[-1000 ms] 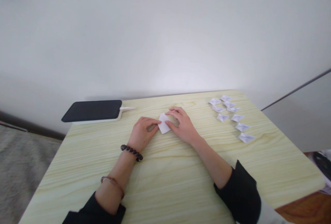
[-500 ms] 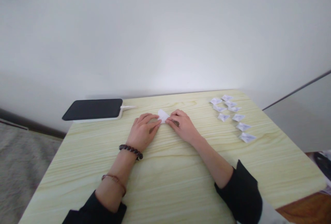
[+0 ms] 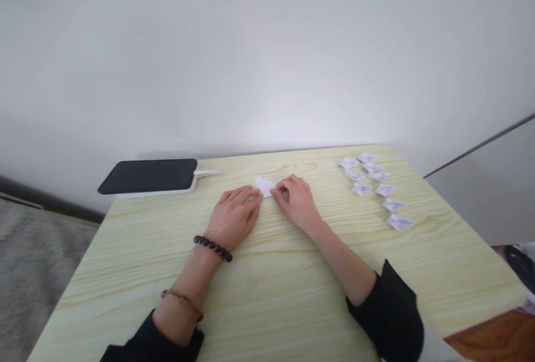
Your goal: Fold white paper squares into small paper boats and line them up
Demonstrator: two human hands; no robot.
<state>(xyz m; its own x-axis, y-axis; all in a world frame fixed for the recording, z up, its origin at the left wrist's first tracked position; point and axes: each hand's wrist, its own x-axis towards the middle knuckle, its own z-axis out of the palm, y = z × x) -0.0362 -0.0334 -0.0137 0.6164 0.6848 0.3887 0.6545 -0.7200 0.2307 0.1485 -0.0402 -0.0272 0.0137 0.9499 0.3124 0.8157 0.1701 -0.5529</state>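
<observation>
A small white paper [image 3: 264, 186] lies on the pale wooden table [image 3: 271, 295] near its far edge. My left hand [image 3: 234, 216] rests flat on the table with its fingers stretched out, the fingertips pressing the paper's left edge. My right hand [image 3: 296, 201] has its fingers curled and pinches the paper's right side against the tabletop. Most of the paper is covered by my fingers. A bead bracelet and a thin cord are on my left wrist.
A black phone [image 3: 148, 175] on a white pad lies at the table's far left, with a white cable plug [image 3: 205, 173] beside it. Several small folded paper pieces [image 3: 376, 186] are laid out at the far right. A white wall stands behind the table.
The paper went from a wider flat sheet to a smaller folded shape farther from me. Both hands moved forward with it; my left fingers flattened and my right fingers curled tighter.
</observation>
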